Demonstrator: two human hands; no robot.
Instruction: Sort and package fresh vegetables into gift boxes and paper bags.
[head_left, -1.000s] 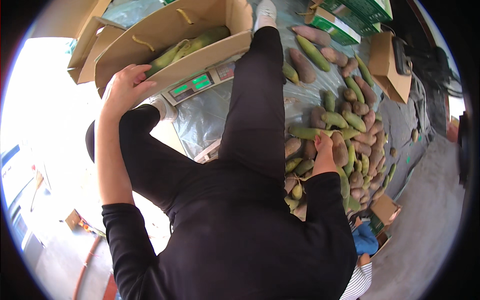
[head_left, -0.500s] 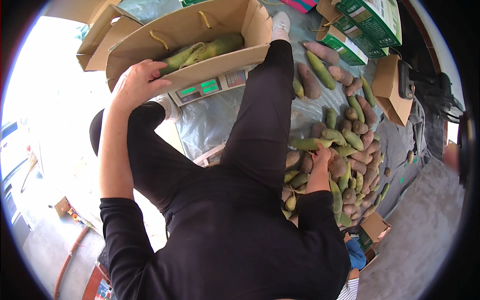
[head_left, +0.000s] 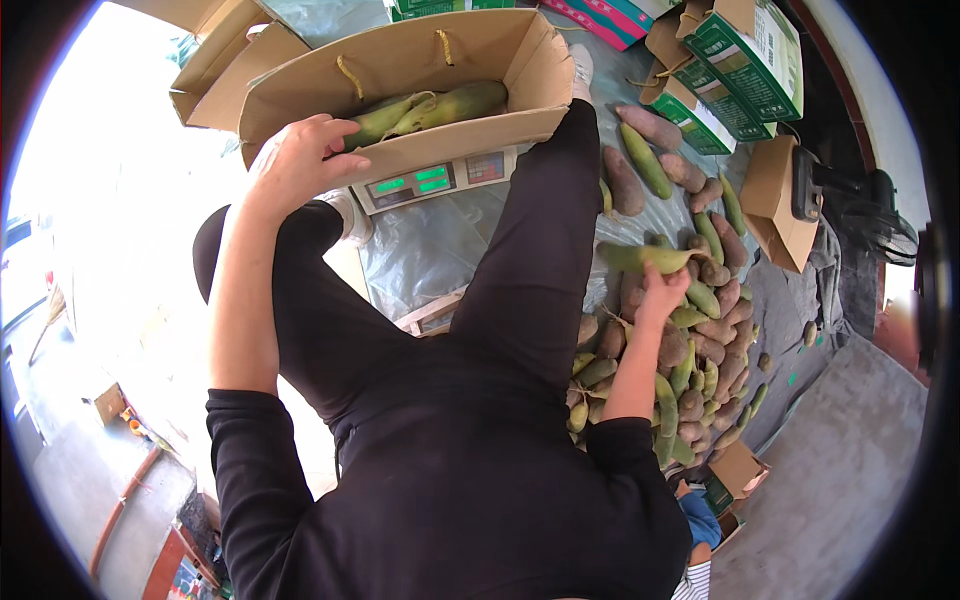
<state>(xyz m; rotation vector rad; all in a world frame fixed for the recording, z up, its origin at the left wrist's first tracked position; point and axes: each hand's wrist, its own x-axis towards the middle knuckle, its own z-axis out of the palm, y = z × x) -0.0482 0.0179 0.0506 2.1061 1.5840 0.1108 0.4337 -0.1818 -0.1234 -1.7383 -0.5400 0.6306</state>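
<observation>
My left hand (head_left: 300, 165) grips the near rim of an open cardboard box (head_left: 450, 140), fingers inside and thumb outside. Thick green radishes (head_left: 455, 108) lie in this box, close to my left fingertips. It rests on a white digital scale (head_left: 430, 182) with lit green displays. Over a large pile on my right, my right hand (head_left: 665, 290) holds up a long green radish (head_left: 640, 258), pinched near its root end. That pile mixes more green radishes with reddish-brown ones (head_left: 715, 335); several loose ones lie on the plastic sheet beyond.
Green cartons (head_left: 745, 70) stand at the far right, with an open brown box (head_left: 785, 200) and a black fan (head_left: 880, 215) nearby. Another open cardboard box (head_left: 235, 65) is at the far left. Clear plastic sheeting (head_left: 425, 245) covers the floor. Part of another person (head_left: 700, 520) shows at the lower right.
My right hand has lifted the green radish off the pile, moving slightly away from me and to the right. My left hand stays at the box rim. The whole view has shifted a little.
</observation>
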